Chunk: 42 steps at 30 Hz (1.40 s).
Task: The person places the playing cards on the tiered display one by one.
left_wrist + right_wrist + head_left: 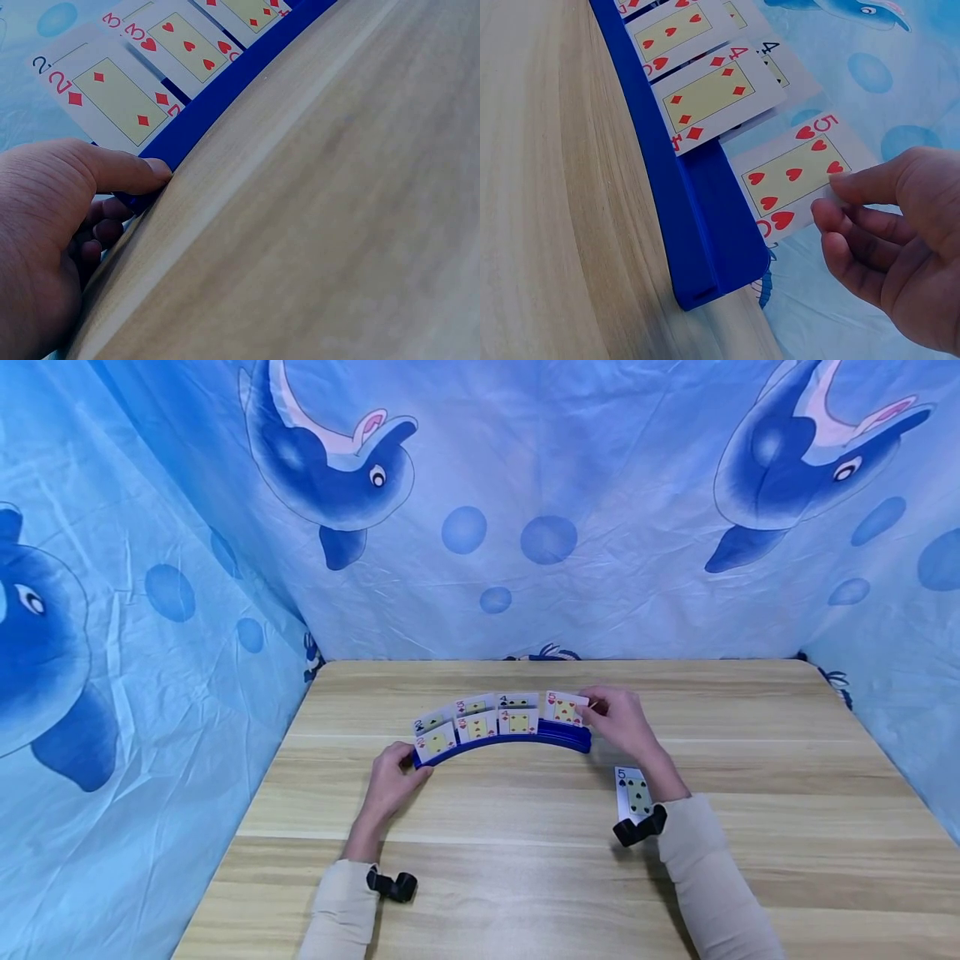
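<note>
A curved blue card holder [566, 737] stands on the table with playing cards upright in two rows. Its front row shows the two of diamonds [111, 99], three of hearts [187, 46] and four of diamonds [712, 97]; behind them are a black two, a red three and a black four [774, 67], partly hidden. My left hand [392, 781] grips the holder's left end, thumb in front and fingers behind. Between thumb and fingers, my right hand [621, 722] pinches the five of hearts [795, 176] by its side edge, at the back row near the holder's right end.
A five of spades [632, 789] lies face up on the wooden table [510, 868], partly under the right wrist. Blue cloth [615, 602] with dolphin prints hangs behind the table and along its sides. Each wrist wears a small black camera.
</note>
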Available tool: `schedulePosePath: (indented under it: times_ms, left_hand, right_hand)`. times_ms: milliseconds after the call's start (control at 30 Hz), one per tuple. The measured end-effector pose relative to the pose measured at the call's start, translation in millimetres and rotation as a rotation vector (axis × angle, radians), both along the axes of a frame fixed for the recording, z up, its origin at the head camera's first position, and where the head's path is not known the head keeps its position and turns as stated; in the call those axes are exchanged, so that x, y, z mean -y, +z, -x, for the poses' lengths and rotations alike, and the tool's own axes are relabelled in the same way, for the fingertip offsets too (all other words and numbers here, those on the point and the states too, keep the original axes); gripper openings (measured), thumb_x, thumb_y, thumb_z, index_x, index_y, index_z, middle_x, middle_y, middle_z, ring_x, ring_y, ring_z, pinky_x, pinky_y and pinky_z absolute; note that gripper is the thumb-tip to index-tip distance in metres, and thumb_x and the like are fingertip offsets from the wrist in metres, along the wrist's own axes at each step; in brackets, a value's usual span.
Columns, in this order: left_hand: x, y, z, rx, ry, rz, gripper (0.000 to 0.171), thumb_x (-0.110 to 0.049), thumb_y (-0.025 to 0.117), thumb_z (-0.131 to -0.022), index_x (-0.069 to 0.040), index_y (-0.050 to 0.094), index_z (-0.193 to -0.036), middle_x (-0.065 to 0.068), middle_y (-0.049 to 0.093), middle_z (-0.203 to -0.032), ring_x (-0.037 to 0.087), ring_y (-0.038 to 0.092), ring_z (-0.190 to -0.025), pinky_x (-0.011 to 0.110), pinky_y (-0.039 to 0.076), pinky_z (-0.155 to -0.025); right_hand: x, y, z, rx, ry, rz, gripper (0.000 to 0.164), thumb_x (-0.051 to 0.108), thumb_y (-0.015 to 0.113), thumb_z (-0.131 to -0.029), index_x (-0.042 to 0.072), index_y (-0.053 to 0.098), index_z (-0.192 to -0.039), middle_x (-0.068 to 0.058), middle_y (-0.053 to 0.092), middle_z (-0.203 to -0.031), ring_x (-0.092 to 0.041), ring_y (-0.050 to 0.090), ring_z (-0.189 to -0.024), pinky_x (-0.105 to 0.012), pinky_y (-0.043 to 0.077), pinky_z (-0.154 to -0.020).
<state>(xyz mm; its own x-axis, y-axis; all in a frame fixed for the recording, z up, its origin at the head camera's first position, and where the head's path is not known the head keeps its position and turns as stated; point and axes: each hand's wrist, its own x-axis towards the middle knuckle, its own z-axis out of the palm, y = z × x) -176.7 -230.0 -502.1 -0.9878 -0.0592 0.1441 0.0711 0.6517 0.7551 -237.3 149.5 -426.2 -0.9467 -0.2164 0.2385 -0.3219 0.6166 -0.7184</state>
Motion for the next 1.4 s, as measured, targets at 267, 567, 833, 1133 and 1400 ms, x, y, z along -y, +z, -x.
schedulePosePath:
  times_ms: [267, 567, 833, 1133, 1400]
  left_hand:
    - [-0.8, 1.9, 0.0, 0.013, 0.002, -0.007, 0.035, -0.007, 0.079, -0.081, 0.003, 0.07, -0.113, 0.018, 0.069, -0.109, 0.029, 0.063, -0.101, 0.037, 0.05, -0.087]
    - [-1.9, 3.9, -1.4, 0.034, 0.01, -0.03, 0.036, -0.007, 0.079, -0.08, 0.003, 0.07, -0.114, 0.018, 0.069, -0.111, 0.03, 0.064, -0.102, 0.042, 0.053, -0.09]
    - [-0.4, 3.8, -1.1, 0.03, 0.009, -0.014, 0.038, -0.009, 0.079, -0.081, 0.003, 0.069, -0.115, 0.019, 0.069, -0.112, 0.03, 0.063, -0.102, 0.039, 0.052, -0.088]
    - [-1.3, 2.8, -1.6, 0.028, 0.004, -0.014, 0.037, -0.009, 0.079, -0.081, 0.002, 0.07, -0.115, 0.018, 0.069, -0.112, 0.03, 0.063, -0.103, 0.038, 0.051, -0.088]
    - [-0.6, 1.8, -0.4, 0.033, 0.002, -0.003, 0.037, -0.009, 0.079, -0.082, 0.003, 0.069, -0.116, 0.019, 0.068, -0.114, 0.03, 0.063, -0.105, 0.042, 0.052, -0.091]
  right_hand:
    - [-6.4, 0.0, -6.4, -0.01, 0.008, -0.06, 0.03, 0.015, 0.072, -0.092, 0.003, 0.069, -0.119, -0.017, 0.074, -0.102, -0.024, 0.07, -0.083, -0.034, 0.056, -0.073]
    - [-23.4, -5.3, -20.1, -0.012, 0.02, -0.097, 0.03, 0.01, 0.074, -0.089, 0.0, 0.068, -0.117, -0.02, 0.073, -0.106, -0.027, 0.07, -0.087, -0.04, 0.058, -0.076]
    - [-34.4, -16.5, -33.0, 0.036, -0.005, -0.161, 0.037, 0.013, 0.073, -0.09, -0.002, 0.065, -0.123, -0.022, 0.069, -0.117, -0.034, 0.067, -0.101, -0.047, 0.057, -0.082]
    - [-41.0, -29.2, -48.0, 0.052, -0.032, -0.253, 0.039, 0.02, 0.075, -0.088, 0.0, 0.066, -0.12, -0.025, 0.062, -0.126, -0.038, 0.063, -0.108, -0.052, 0.055, -0.087]
    - [-46.0, -36.6, -61.1, 0.077, -0.063, -0.286, 0.044, 0.022, 0.076, -0.086, 0.0, 0.065, -0.122, -0.027, 0.06, -0.129, -0.044, 0.057, -0.118, -0.059, 0.049, -0.096]
